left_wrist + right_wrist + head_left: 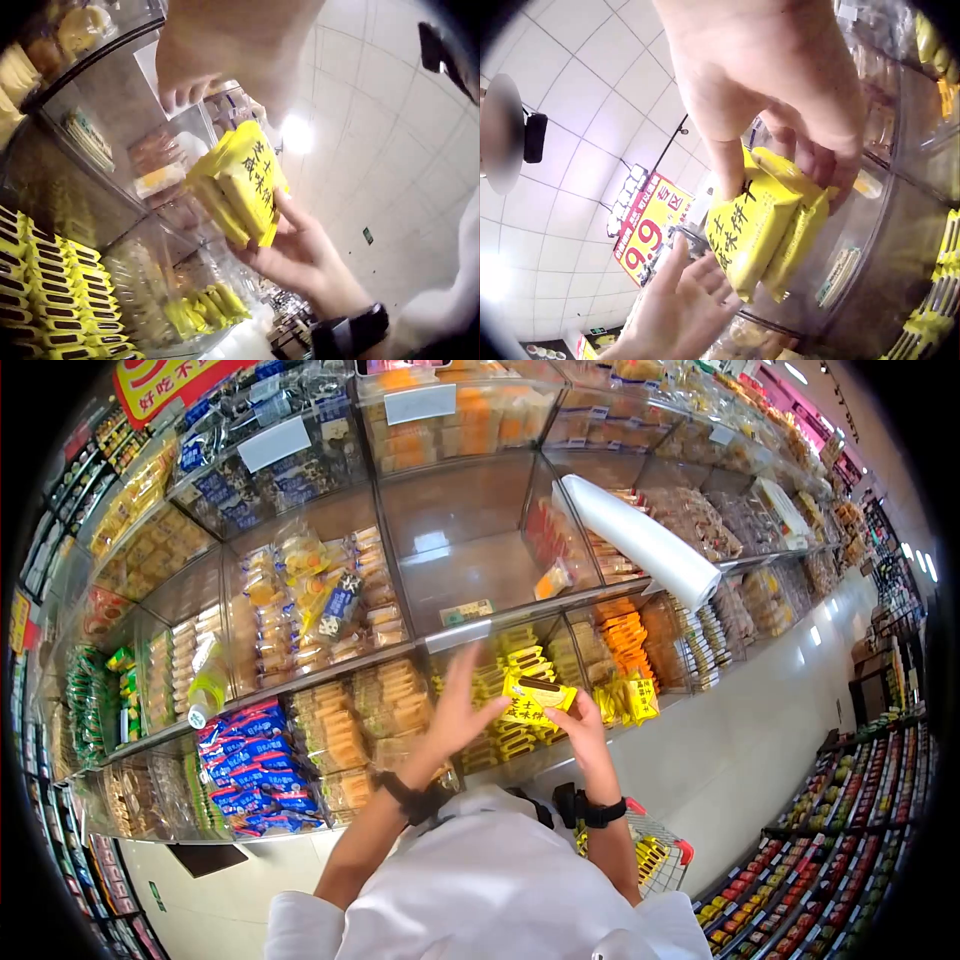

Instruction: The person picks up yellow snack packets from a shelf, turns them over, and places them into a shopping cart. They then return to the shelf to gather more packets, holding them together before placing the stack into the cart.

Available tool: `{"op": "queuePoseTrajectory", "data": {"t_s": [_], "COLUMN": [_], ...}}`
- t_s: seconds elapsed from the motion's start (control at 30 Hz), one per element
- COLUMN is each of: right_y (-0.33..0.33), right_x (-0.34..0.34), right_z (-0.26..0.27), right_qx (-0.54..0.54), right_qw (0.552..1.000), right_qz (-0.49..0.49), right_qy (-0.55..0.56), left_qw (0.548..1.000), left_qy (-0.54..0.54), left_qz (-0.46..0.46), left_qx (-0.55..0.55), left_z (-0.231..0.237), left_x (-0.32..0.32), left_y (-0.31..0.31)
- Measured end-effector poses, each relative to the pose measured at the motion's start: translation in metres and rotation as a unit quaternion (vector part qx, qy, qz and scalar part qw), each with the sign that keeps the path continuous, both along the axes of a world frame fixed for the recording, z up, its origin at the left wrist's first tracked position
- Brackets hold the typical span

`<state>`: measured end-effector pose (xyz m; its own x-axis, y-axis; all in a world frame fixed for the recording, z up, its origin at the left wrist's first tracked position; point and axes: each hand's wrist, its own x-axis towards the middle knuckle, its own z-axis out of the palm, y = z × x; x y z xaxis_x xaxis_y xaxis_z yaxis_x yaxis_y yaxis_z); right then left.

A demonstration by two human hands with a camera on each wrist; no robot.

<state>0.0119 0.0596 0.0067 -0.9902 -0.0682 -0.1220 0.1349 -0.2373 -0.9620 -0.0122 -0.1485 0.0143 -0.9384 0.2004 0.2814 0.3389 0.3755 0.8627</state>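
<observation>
Two yellow packets with black writing (538, 698) (251, 180) (754, 225) are pinched together between the thumb and fingers of my right hand (585, 738) (304, 259) (780, 82). My left hand (458, 712) (232, 52) (682, 307) is beside their left end, its fingers extended and its palm turned toward them; whether its thumb touches them I cannot tell. Below and behind lie rows of similar yellow packets (515, 740) (64, 292) (930, 315) in a clear bin. More yellow packets (625, 700) (206, 309) lie at that bin row's right end.
A roll of plastic bags (640, 540) lies across the upper bins. Blue packets (250, 770) fill a lower bin at left. One upper bin (460, 550) holds a small label card and an orange-white packet. A shopping cart (665, 850) with yellow packets stands by my right side.
</observation>
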Motion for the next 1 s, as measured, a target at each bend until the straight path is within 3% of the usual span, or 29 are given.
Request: {"op": "queuePoseTrajectory", "data": {"t_s": [0.07, 0.2, 0.23, 0.33, 0.63, 1.0], "right_y": [-0.002, -0.011, -0.013, -0.016, -0.020, -0.019], "right_x": [0.004, 0.001, 0.000, -0.004, -0.012, -0.015], "right_z": [-0.006, -0.010, -0.011, -0.019, -0.040, -0.042], "right_qx": [-0.011, -0.010, -0.011, -0.018, -0.003, -0.028], "right_qw": [1.000, 1.000, 1.000, 0.999, 0.998, 0.997], "right_qz": [0.008, 0.016, 0.021, 0.039, 0.053, 0.078], "right_qy": [-0.003, -0.004, 0.001, 0.000, -0.022, -0.001], "left_qw": [0.997, 0.989, 0.967, 0.925, 0.961, 0.959], "left_qy": [-0.044, -0.113, -0.170, -0.238, -0.168, -0.186], "left_qz": [-0.014, -0.059, -0.061, -0.104, -0.018, -0.029], "left_qx": [0.067, 0.069, 0.182, 0.278, 0.217, 0.210], "left_z": [-0.021, -0.046, -0.050, -0.048, -0.071, -0.073], "left_x": [0.012, 0.009, 0.008, 0.012, 0.012, 0.013], "left_y": [0.012, 0.009, 0.009, 0.005, 0.002, 0.001]}}
